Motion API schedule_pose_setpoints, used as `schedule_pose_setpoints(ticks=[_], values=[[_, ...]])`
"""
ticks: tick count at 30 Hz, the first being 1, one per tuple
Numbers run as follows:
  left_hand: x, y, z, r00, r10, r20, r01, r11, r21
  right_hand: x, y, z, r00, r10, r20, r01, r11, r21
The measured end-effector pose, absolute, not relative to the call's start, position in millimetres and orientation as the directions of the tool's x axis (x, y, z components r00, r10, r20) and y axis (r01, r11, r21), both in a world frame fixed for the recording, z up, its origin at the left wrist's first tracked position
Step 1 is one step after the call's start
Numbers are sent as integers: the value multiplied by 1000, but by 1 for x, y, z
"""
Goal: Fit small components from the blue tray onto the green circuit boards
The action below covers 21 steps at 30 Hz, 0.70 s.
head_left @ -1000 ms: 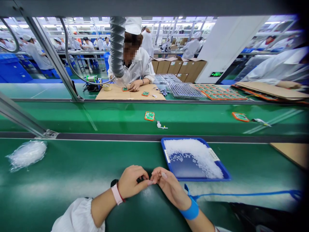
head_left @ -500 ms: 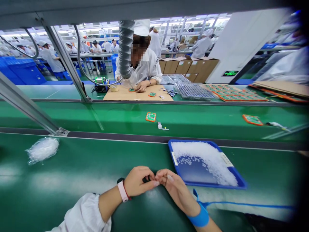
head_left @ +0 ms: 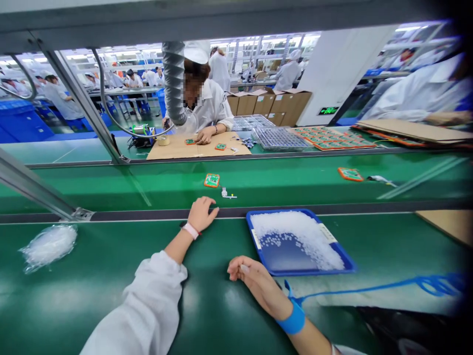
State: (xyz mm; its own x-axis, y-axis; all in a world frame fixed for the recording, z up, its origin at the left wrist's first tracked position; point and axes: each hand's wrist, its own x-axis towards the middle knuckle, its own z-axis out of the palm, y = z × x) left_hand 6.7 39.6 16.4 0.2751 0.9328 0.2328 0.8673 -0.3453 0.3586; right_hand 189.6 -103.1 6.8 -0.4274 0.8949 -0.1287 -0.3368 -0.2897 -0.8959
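My left hand [head_left: 201, 213] stretches over the dark edge of the green belt, thumb and fingers apart, with nothing visible in it. Just beyond its fingertips lies a green circuit board with an orange border [head_left: 212, 180], joined to a small white connector piece [head_left: 226, 194]. My right hand [head_left: 254, 278] hovers over the green table with its fingers curled together; whatever it may hold is hidden. Beside it sits a blue tray [head_left: 284, 261] with a heap of small white plastic pieces [head_left: 288, 224]. A blue wrist strap [head_left: 293, 318] circles my right wrist.
A clear bag of white pieces [head_left: 50, 245] lies at left. Another orange-edged board [head_left: 350, 174] rests on the belt at right. A metal post [head_left: 79, 93] rises at left. Across the belt, a co-worker [head_left: 207, 106] bends over a cardboard sheet [head_left: 166, 152]. The strap's blue cord [head_left: 362, 288] runs right.
My hands have parted: the left moved forward toward the belt and its fingers spread. The right stays near the tray, fingers curled. The view has shifted a little.
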Motion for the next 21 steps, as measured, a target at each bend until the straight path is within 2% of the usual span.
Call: schedule_pose_setpoints(ticks=[6, 13, 18, 21], values=[[17, 124, 2, 251, 955, 158, 921, -286, 265, 189, -102, 9, -412, 899, -146, -316, -291, -903], [11, 138, -14, 202, 968, 146, 949, -230, 217, 189, -101, 12, -411, 898, -155, -317, -300, -900], [3, 123, -5, 171, 956, 237, 952, -222, 210, 190, -102, 11, -422, 894, -151, -304, -297, -905], [-8, 103, 3, 158, 898, 410, 943, -261, 208, 190, -102, 12, -430, 891, -148, -298, -295, -908]])
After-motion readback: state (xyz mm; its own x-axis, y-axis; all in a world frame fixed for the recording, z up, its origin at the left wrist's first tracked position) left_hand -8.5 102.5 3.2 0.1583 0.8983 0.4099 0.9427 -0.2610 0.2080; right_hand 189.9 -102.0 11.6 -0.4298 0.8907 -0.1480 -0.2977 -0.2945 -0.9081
